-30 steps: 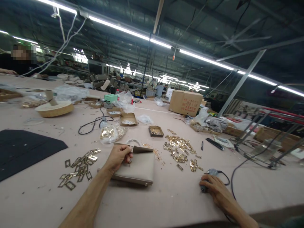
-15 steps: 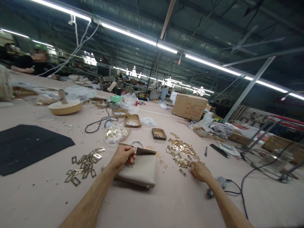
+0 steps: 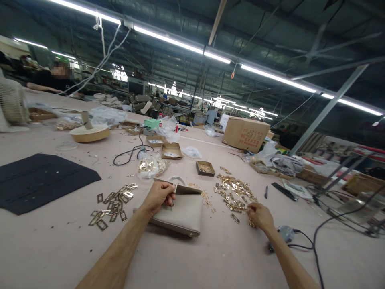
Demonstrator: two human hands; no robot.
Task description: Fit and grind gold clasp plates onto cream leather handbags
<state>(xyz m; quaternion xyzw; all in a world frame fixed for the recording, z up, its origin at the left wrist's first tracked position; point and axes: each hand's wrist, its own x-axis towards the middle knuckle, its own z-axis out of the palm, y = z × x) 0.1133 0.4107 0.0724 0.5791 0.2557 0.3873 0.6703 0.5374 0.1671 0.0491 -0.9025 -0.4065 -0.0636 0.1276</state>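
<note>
Bag (image 3: 183, 216) under L hand (image 3: 161, 196), flap (image 3: 191, 190) raised; R hand (image 3: 261, 216) at gold parts (image 3: 236, 188).
L fingers curled tight, apparently pinching flap, prob. to keep it up & bag steady; R fingers bunched low, can't tell if any part's gripped; corded tool (image 3: 286, 233) just beside R wrist, prob. for easy reach.

The pinkish table (image 3: 216, 265) bears a beige bag (image 3: 185, 214), gold metal pieces (image 3: 236, 187), a black sheet (image 3: 45, 182) and a carton (image 3: 245, 134).
</note>
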